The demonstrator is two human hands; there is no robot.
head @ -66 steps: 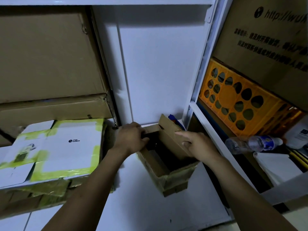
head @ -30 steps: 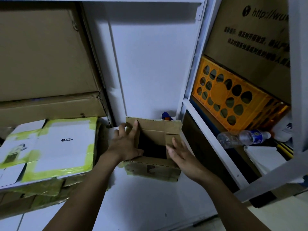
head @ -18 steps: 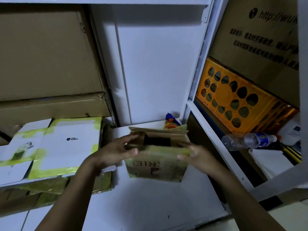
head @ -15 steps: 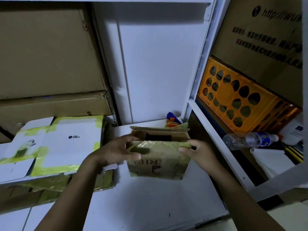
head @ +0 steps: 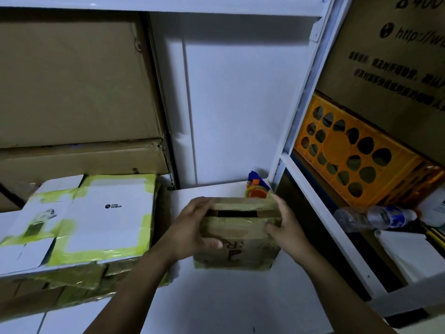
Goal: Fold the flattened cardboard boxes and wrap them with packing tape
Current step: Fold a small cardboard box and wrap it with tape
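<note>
Small cardboard box (head: 237,239) being held on white shelf (head: 228,300), centre of view; top flaps being pressed shut, dark slit left between. Left hand (head: 192,227) being clamped round left end, right hand (head: 286,229) round right end. Folding judged nearly done; next, tape roll (head: 256,190) just behind box being needed for seam.

The light is dim and bluish. A white surface (head: 216,297) reaches back to a white wall (head: 240,104), under a white upper shelf (head: 168,3). On the left, big brown cartons (head: 72,80) are stacked against the wall. On the right stands a white metal post (head: 301,104). Beyond it an orange plastic crate (head: 349,153) with round holes sits below a printed brown carton (head: 385,56). A plastic water bottle (head: 375,216) lies on its side near the crate.
</note>
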